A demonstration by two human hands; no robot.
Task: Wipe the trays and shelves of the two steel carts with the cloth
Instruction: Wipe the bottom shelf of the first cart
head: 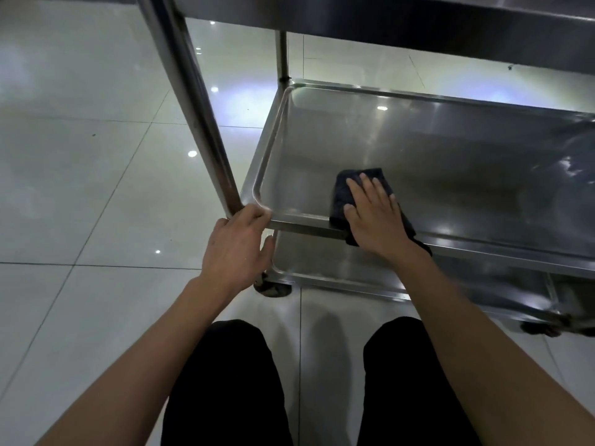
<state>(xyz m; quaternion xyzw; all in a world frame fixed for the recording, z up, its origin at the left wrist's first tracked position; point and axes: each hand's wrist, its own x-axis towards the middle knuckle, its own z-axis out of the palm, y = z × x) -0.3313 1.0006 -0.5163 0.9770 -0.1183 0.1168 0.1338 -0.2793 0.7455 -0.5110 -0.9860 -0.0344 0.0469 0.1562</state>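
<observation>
Around you lie glossy floor tiles point(96, 188), and the steel cart point(206, 101) shows one caster point(272, 289) by your dark-trousered knees point(225, 381), its upper tray overhanging the middle tray point(450, 149). You have one cart, three trays and one dark cloth point(341, 194) in sight. Your left hand point(236, 249) curls around the near post at the tray corner; your right hand point(373, 217) lies flat, fingers spread, pressing the cloth onto the middle tray's near edge.
</observation>
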